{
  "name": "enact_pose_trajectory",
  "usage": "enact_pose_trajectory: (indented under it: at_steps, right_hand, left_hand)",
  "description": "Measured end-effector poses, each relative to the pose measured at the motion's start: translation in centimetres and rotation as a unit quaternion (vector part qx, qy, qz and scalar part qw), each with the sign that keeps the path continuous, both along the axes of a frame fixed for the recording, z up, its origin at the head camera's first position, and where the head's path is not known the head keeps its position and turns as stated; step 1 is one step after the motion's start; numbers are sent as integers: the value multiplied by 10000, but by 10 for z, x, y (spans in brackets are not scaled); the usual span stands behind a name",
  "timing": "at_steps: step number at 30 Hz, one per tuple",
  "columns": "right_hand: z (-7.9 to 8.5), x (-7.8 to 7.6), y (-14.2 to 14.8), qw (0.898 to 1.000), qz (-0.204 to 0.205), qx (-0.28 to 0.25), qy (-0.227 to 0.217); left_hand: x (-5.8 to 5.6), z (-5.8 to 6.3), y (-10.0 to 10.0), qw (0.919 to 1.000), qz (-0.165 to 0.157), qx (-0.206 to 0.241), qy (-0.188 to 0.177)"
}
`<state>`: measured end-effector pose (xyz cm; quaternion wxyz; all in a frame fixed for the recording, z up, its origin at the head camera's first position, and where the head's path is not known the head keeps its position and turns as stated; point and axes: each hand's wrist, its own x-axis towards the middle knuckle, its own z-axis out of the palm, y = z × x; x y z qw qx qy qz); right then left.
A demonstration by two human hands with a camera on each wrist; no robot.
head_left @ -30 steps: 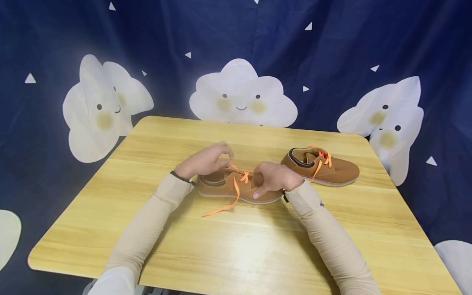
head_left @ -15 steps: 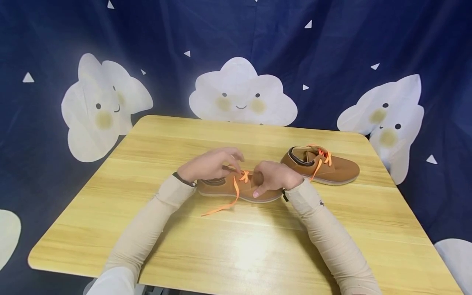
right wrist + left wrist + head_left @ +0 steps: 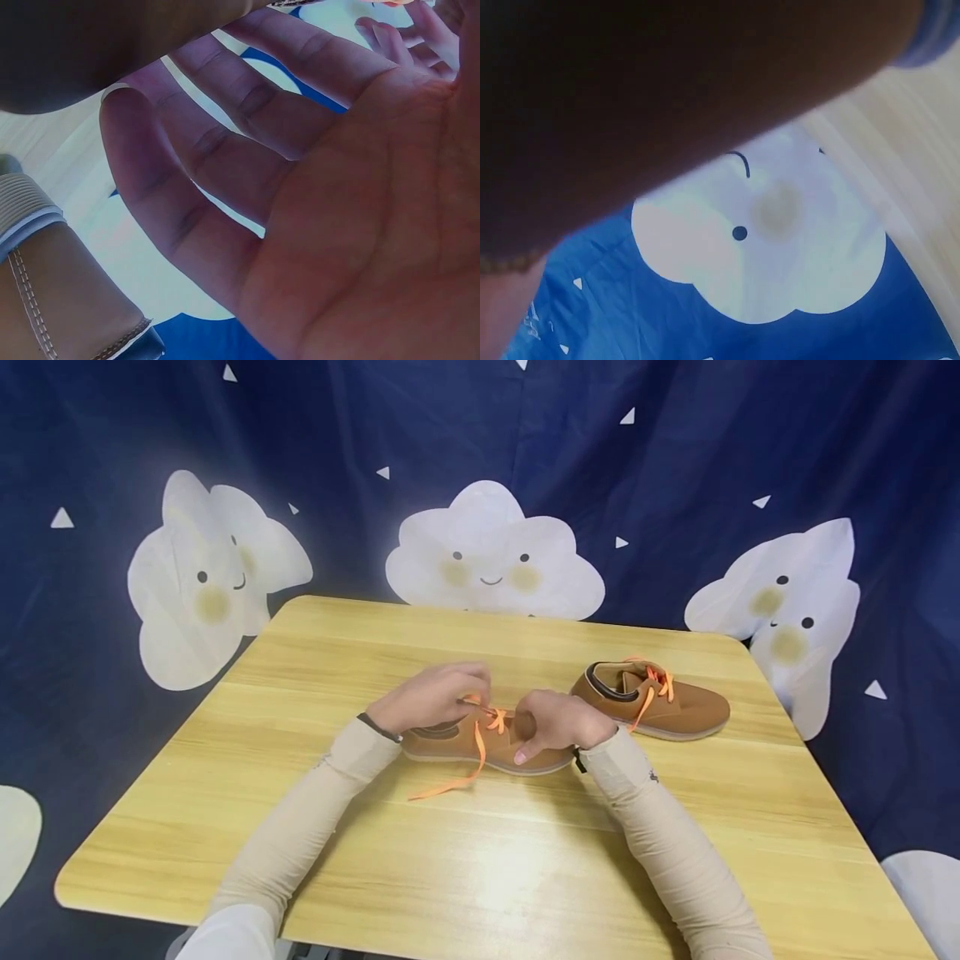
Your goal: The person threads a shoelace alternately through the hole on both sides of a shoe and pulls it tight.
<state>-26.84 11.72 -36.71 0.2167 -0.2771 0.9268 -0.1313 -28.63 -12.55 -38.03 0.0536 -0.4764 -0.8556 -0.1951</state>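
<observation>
A brown shoe [image 3: 450,747] with orange laces lies on the table, its toe pointing right. My left hand [image 3: 435,696] is over its opening, fingertips pinching an orange shoelace [image 3: 474,700] beside the tongue. The other lace end [image 3: 478,752] trails over the near side onto the tabletop. My right hand [image 3: 564,720] grips the shoe's front, thumb on the near side and fingers down the far side. In the right wrist view, that hand's palm [image 3: 337,195] faces the camera and the shoe's dark toe [image 3: 112,52] touches its fingers. The left wrist view shows only a dark, blurred hand [image 3: 667,82].
A matching brown shoe [image 3: 690,710] with tied orange laces stands just right of my right hand; its heel [image 3: 67,292] shows in the right wrist view. Both are on a light wooden table [image 3: 480,860]. Behind hangs a dark blue curtain [image 3: 337,427] with white clouds.
My left hand has shifted slightly right toward the tied part, its fingers spreading and then closing on the lace again. The right hand and both shoes have stayed put.
</observation>
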Motion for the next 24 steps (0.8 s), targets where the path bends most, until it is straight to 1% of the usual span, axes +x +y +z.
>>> enact_pose_trajectory:
  at_steps: [5,7,12,17,21,24]
  right_hand:
    - [2,0,-1,10000,-20,75,8]
    - [3,0,-1,9999,-11,96,25]
    - [2,0,-1,10000,35,45,36]
    - [2,0,0,9999,87,26,63]
    - [0,-1,1,9998,62,75,149]
    - [-2,-3,2,9998,120,-2,175]
  left_hand:
    - [1,6,-6,9990,324,-248,-198]
    - [1,6,-6,9985,377,-386,-93]
    - [3,3,0,9970,382,-569,373]
    - [4,0,0,9957,536,-504,559]
    - [2,-3,0,9944,652,-415,716]
    - [1,-7,-1,9930,744,-375,837]
